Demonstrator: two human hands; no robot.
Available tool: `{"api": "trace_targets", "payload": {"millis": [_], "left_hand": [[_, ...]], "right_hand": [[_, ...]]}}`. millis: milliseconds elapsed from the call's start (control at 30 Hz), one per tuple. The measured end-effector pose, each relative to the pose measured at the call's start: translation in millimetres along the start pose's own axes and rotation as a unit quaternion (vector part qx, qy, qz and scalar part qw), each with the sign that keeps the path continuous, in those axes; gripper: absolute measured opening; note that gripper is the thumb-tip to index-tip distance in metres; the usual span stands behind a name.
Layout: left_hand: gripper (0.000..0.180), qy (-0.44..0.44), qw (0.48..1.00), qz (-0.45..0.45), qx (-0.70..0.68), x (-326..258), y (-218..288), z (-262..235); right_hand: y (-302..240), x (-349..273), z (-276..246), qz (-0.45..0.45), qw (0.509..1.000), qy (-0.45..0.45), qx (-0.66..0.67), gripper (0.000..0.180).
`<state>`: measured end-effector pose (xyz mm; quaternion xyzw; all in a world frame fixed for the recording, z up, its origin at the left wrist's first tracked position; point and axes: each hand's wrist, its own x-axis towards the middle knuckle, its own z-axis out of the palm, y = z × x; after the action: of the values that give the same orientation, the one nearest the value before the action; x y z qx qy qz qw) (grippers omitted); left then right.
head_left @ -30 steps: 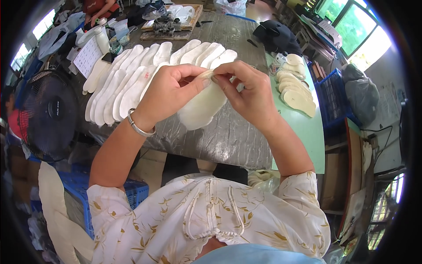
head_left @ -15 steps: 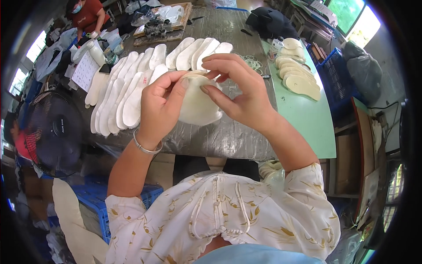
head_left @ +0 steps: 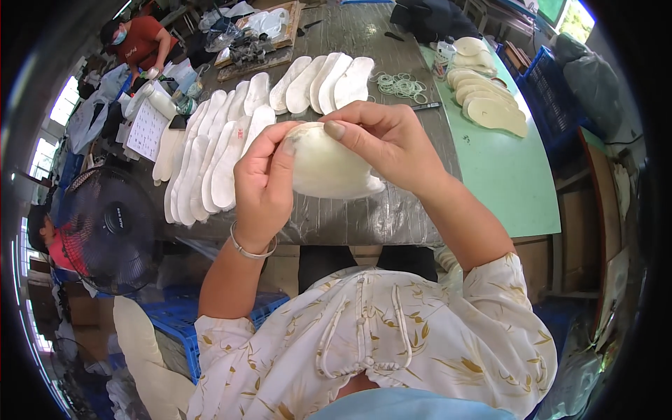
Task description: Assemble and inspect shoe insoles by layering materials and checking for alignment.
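A cream-white insole (head_left: 329, 168), possibly more than one layer thick, hangs in front of me above the table's near part. My left hand (head_left: 264, 175) pinches its upper left edge between thumb and fingers; a bracelet circles that wrist. At the upper right edge, my right hand (head_left: 392, 143) closes thumb and fingertips on the same insole. Rows of fluffy white insoles (head_left: 227, 164) lie overlapping to the left of my hands. Just beyond my fingers is another row of white insoles (head_left: 352, 82). What sits under my fingertips is partly hidden.
Pale rubber bands (head_left: 400, 85) and a black pen (head_left: 425, 106) lie right of the insoles. Overlapping cream insoles (head_left: 493, 115) rest on a green board (head_left: 504, 175). A black fan (head_left: 119, 224) stands left, near a blue crate (head_left: 171, 325). A co-worker (head_left: 143, 45) is at far left.
My right fingers have come down from above the insole and closed on its upper edge. The insole now lies tilted flatter, and the whole view has shifted slightly.
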<state>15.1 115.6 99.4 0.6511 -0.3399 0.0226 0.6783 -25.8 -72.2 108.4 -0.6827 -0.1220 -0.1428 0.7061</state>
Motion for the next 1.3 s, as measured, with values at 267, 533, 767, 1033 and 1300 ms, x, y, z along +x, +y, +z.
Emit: {"api": "trace_targets", "payload": {"millis": [267,533,767,1033,1300], "left_hand": [[0.023,-0.016,0.998,-0.006,-0.055,2,-6,11],[0.022,-0.021,0.999,-0.028,0.019,-3,-28,-3],[0.029,-0.069,0.977,0.136,0.151,10,-11,-5],[0.032,-0.177,0.912,0.145,0.342,-1,-28,1],[0.048,-0.128,0.921,0.113,0.351,-54,-111,-9]], "right_hand": [[9,-1,-5,-0.084,0.988,0.017,-0.132,0.016],[10,-5,-21,-0.060,0.997,0.013,-0.038,0.017],[-5,-7,-39,-0.144,0.973,-0.058,-0.169,0.011],[23,-27,-31,-0.127,0.947,-0.070,-0.288,0.010],[102,-90,-57,-0.030,0.947,0.003,-0.321,0.013]]}}
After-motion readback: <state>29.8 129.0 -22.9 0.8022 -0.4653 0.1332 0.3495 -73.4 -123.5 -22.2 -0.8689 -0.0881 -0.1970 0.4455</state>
